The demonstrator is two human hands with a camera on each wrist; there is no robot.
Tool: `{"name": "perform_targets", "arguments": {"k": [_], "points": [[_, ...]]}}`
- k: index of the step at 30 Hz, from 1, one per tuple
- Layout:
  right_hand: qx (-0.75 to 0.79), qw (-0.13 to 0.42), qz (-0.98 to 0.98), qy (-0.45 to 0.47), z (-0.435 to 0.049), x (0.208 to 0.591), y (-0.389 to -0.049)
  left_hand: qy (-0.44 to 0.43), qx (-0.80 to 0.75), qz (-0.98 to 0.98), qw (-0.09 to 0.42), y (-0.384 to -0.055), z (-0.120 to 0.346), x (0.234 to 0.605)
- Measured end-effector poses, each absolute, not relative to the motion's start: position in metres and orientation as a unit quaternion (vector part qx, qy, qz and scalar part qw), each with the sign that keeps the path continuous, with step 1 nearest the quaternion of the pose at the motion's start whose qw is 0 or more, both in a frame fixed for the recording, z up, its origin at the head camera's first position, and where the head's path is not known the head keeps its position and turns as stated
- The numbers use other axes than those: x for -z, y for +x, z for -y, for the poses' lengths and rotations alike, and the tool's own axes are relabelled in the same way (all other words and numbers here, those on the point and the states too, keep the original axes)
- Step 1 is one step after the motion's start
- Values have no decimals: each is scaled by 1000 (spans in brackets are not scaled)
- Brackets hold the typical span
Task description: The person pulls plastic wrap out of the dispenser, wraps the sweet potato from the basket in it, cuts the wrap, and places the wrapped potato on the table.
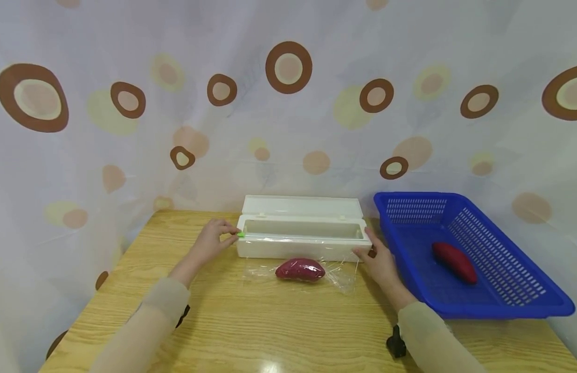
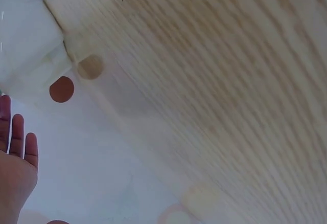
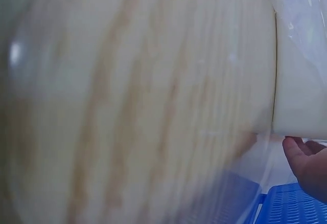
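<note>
A white cling film dispenser (image 1: 304, 249) stands near the back of the table, its lid (image 1: 302, 206) raised behind it. At its left front corner my left hand (image 1: 212, 239) pinches a small green slide cutter (image 1: 241, 234) between thumb and forefinger. My right hand (image 1: 380, 261) grips the dispenser's right end, thumb on the front and fingers along the side. Clear film (image 1: 341, 274) runs from the dispenser onto the table, around a purple-red sweet potato (image 1: 299, 270). The left wrist view has my left hand (image 2: 18, 157) at its edge; the right wrist view catches my right hand (image 3: 309, 165) against the dispenser (image 3: 301, 96).
To the right, a blue plastic basket (image 1: 409, 282) holds another dark red sweet potato (image 1: 454, 262). A patterned curtain (image 1: 288, 129) hangs close behind the wooden table (image 1: 279, 326).
</note>
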State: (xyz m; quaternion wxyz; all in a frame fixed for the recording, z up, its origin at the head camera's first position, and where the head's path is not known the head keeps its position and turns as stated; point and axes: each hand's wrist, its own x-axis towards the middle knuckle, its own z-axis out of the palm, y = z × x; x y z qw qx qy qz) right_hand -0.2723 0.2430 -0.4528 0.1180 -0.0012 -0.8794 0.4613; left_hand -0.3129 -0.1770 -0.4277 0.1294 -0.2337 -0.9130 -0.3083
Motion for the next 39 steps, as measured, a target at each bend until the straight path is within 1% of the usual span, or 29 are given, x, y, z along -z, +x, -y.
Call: {"name": "perform_targets", "arguments": {"k": [4,9,12,15,18,22,29,36,39], "points": [[-486,114,867,4,-242,450,-269,-233,317,909,136,-310,174,429],[-491,118,863,2,-241,447,-266,-195,339,907,158,-302,163,427],[-474,144,869,6,-239,446,-264,-179,345,906,169,-298,157,427],[-447,182,876,8,-238,444,-260,-187,321,912,172,-297,154,428],[-434,203,878,11,-238,442,-256,-201,292,917,182,-295,150,429],[-432,203,879,14,-237,439,-254,-201,273,920,197,-295,147,428],[-439,188,879,-1,-236,434,-251,-191,286,916,205,-297,143,428],[-424,202,883,11,-236,431,-248,-204,282,909,229,-297,143,428],[-424,200,883,13,-236,430,-247,-209,277,910,229,-297,143,428]]}}
